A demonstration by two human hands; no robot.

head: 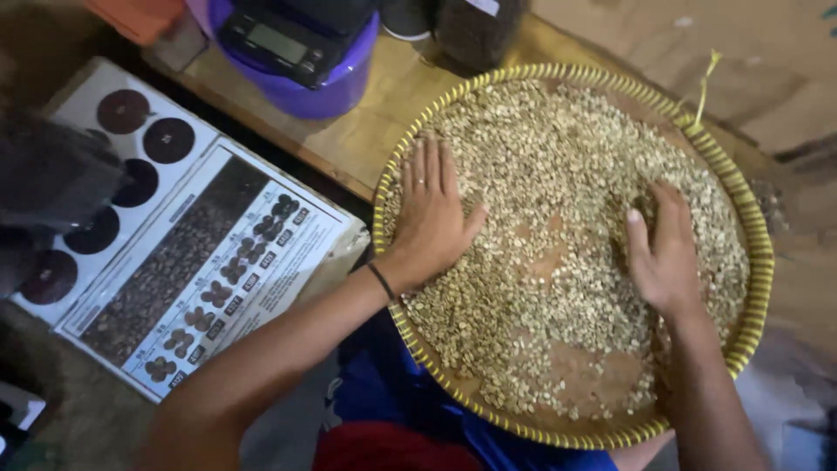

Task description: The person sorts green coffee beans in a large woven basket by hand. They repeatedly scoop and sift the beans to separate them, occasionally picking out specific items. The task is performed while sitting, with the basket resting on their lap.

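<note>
A round woven tray [760, 262] with a yellow rim rests on my lap and holds a spread layer of pale green coffee beans [567, 166]. My left hand [429, 218] lies flat on the beans at the tray's left side, fingers spread, a ring on one finger and a dark band at the wrist. My right hand [664, 253] rests palm down on the beans at the right side, fingers close together and dug slightly into the layer. Bare patches of the tray bottom show between and below the hands.
A printed chart [196, 262] with pictures of beans and dark circles lies to the left. A purple bowl [323, 87] carrying a black digital scale [279, 39] stands on the wooden board [384, 122] behind the tray, beside a dark jar [475, 30].
</note>
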